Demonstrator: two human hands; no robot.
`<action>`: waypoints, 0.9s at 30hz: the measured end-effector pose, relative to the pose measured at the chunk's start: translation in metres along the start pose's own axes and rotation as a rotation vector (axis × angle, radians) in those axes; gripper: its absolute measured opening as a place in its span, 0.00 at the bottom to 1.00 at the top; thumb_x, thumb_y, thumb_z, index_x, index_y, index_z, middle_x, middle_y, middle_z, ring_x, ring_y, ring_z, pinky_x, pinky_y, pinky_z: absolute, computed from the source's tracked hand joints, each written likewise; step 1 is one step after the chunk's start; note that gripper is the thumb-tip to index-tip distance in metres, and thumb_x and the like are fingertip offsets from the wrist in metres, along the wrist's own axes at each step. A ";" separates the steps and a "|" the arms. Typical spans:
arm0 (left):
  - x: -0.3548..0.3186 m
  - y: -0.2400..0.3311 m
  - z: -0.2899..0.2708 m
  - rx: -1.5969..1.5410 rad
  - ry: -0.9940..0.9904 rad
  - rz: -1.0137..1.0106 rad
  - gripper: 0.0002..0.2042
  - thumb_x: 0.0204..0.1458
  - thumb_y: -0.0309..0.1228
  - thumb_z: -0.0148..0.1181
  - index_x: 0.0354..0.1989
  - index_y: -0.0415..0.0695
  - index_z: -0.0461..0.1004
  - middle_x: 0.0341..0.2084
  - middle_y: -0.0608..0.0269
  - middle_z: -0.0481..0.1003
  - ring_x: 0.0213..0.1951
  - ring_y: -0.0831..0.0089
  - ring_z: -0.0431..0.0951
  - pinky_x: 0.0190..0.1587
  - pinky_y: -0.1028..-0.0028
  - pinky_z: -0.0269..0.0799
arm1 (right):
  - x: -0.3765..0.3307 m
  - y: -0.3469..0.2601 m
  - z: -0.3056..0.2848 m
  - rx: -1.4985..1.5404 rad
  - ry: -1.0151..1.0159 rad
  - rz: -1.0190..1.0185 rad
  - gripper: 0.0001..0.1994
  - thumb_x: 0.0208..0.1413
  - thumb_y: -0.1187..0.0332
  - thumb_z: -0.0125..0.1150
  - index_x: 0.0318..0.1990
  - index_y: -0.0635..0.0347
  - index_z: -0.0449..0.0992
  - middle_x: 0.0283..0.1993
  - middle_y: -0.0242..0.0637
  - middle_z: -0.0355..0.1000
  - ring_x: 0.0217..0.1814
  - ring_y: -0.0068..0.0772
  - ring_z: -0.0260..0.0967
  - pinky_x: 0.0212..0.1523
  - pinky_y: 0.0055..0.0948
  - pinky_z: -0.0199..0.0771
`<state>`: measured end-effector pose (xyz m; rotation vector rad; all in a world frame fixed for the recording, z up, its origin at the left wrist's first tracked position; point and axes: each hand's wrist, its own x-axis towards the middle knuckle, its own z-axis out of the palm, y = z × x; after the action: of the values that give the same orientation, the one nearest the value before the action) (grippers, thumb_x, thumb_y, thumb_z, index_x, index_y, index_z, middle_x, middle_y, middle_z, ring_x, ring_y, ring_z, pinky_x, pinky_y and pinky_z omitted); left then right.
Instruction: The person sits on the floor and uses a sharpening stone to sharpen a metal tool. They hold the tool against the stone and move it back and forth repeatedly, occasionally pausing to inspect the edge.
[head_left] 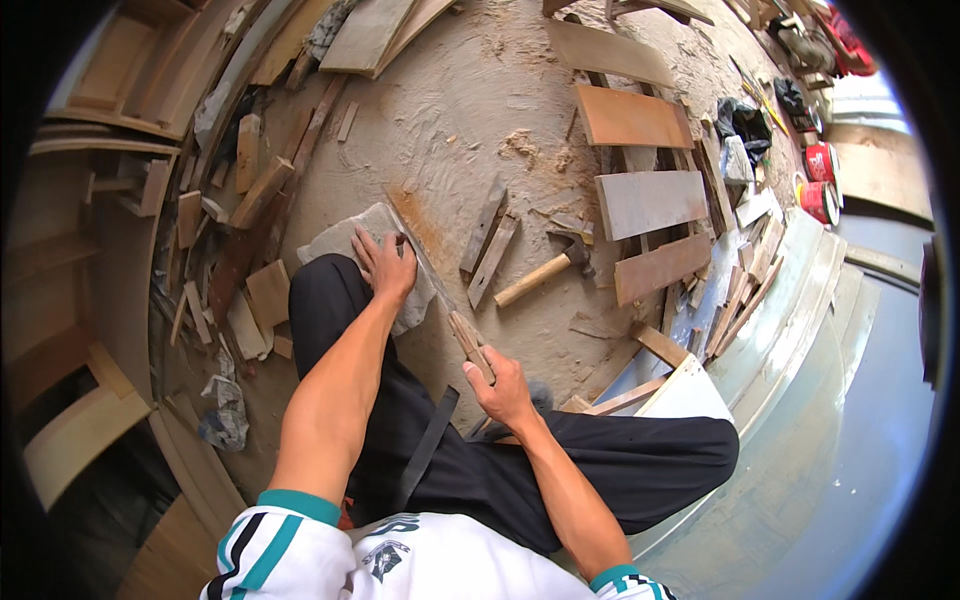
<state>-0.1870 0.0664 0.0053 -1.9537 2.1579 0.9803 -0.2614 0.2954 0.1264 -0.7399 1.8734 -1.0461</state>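
Observation:
My left hand (385, 265) rests on a pale, rough stone-like slab (412, 312) beside my bent left knee, fingers spread over its top. A dark bit shows by its fingertips, too small to name. My right hand (503, 388) is closed round the wooden handle (466, 338) of a long, thin-bladed tool. Its narrow dark blade (425, 262) runs away from me along the slab's right edge; whether it is a saw or a file I cannot tell. Orange-brown dust (418, 218) lies by the blade's far end.
Right of the blade lie two short wood strips (492, 255) and a hammer (540, 278). Slatted boards (650, 205) stand farther right, near red cans (820, 180). Wood offcuts (262, 195) and cabinet frames (90, 230) crowd the left. A dark strap-like strip (432, 440) lies over my legs.

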 end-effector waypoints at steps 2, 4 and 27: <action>0.000 0.002 -0.004 -0.004 -0.013 0.006 0.14 0.59 0.40 0.51 0.51 0.51 0.71 0.73 0.48 0.29 0.73 0.49 0.25 0.64 0.34 0.43 | -0.001 0.006 0.008 0.070 0.011 -0.007 0.11 0.55 0.66 0.60 0.36 0.68 0.72 0.30 0.60 0.71 0.34 0.63 0.72 0.34 0.45 0.69; 0.000 0.001 -0.005 0.001 -0.025 0.022 0.15 0.59 0.40 0.51 0.52 0.51 0.70 0.73 0.48 0.29 0.73 0.49 0.25 0.63 0.33 0.44 | 0.000 0.006 0.010 0.089 -0.046 0.038 0.13 0.55 0.65 0.60 0.37 0.69 0.72 0.32 0.61 0.71 0.37 0.62 0.72 0.36 0.44 0.69; 0.004 0.002 -0.003 0.464 -0.030 0.114 0.23 0.63 0.44 0.40 0.60 0.41 0.59 0.72 0.45 0.31 0.72 0.44 0.24 0.63 0.29 0.30 | 0.039 0.055 0.024 -0.049 -0.064 0.286 0.32 0.60 0.44 0.51 0.22 0.71 0.72 0.20 0.59 0.65 0.23 0.60 0.64 0.31 0.47 0.65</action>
<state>-0.1884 0.0615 0.0070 -1.6033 2.2437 0.4541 -0.2635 0.2816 0.0563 -0.5076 1.8887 -0.7884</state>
